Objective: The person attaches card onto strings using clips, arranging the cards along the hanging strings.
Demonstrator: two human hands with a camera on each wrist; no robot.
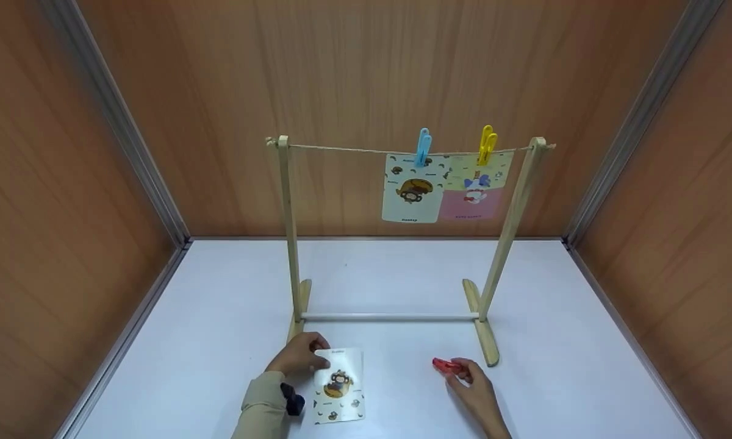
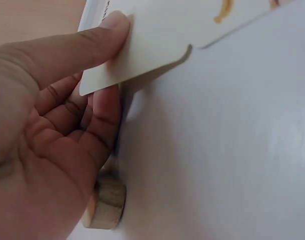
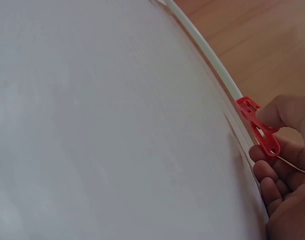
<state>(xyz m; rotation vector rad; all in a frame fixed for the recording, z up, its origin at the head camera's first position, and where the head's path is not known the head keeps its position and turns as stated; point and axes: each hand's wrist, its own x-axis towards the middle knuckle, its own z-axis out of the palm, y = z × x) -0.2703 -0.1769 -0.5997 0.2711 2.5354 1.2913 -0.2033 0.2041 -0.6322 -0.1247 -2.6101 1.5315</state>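
My left hand (image 1: 302,355) pinches a white card (image 1: 339,385) by its upper left edge, thumb on top and fingers underneath. The card carries a monkey picture and small banana prints, upside down in the head view; in the left wrist view its held corner (image 2: 100,82) is lifted off the table. To the right, my right hand (image 1: 476,390) holds a red clothespin (image 1: 447,366) between thumb and fingers. Its handle ends lie in the grip, as the right wrist view shows with the red clothespin (image 3: 257,125) pointing away from the palm.
A wooden stand (image 1: 290,231) with a string (image 1: 341,149) across its top stands beyond both hands. A blue clothespin (image 1: 423,147) holds a monkey card (image 1: 412,204) on the string; a yellow clothespin (image 1: 487,145) holds a pink and yellow card (image 1: 473,204). Wooden walls surround the white table (image 1: 585,366).
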